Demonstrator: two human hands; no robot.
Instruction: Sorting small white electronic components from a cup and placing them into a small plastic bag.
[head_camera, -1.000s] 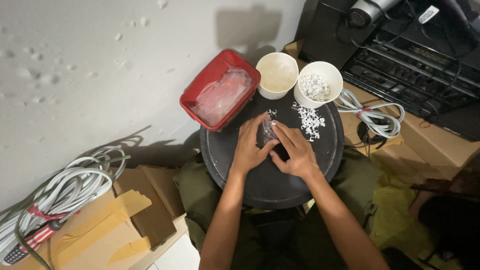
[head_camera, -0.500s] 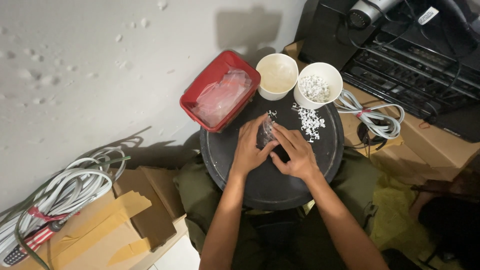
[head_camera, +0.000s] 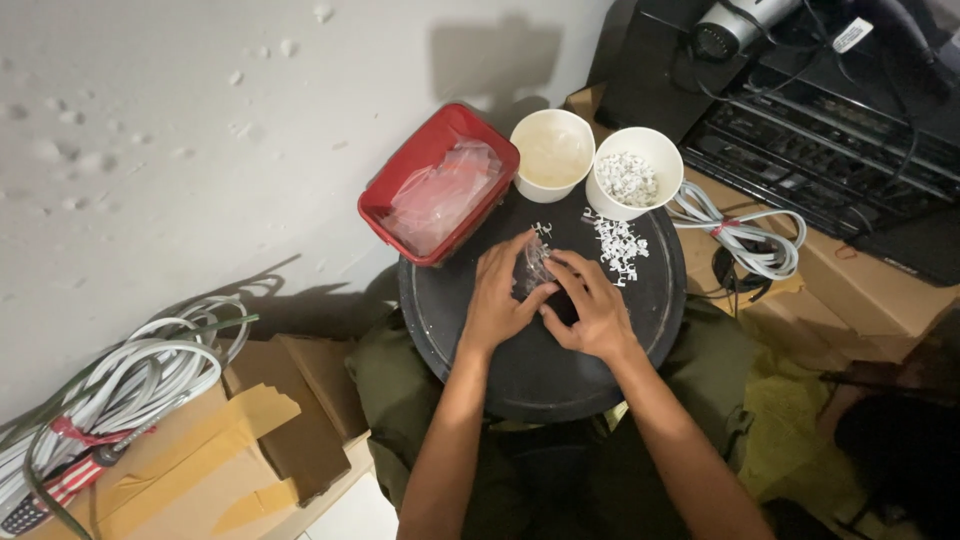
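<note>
Cup (head_camera: 636, 170) — small white clips (head_camera: 626, 178) inside.

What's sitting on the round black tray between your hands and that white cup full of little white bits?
In the head view, a loose pile of small white plastic pieces lies on the round black tray, between the hands and the white cup.

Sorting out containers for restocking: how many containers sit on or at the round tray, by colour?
White round paper cups: 2, one empty, one holding small white clips
Red rectangular plastic tub of clear bags: 1
Total: 3
</note>
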